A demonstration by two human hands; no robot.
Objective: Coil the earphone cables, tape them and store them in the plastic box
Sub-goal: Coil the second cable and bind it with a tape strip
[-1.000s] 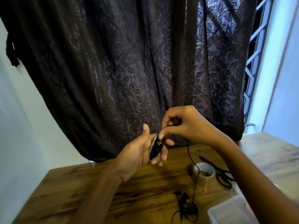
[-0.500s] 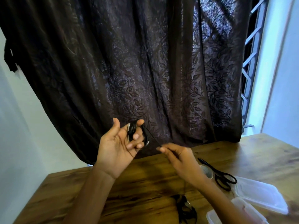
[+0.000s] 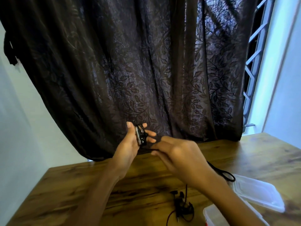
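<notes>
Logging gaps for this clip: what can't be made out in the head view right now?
Head view:
- right hand: motion-blurred, so its grip on the cable is unclear.
- scissors: only one handle loop shows; the right forearm covers the rest.
- plastic box: cut off by the bottom edge; inside unseen.
- coil in the left hand: too dark to count loops.

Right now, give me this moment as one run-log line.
step: coiling | left hand holds cable coil | right hand pinches loose strand | second earphones on table | plastic box open
</notes>
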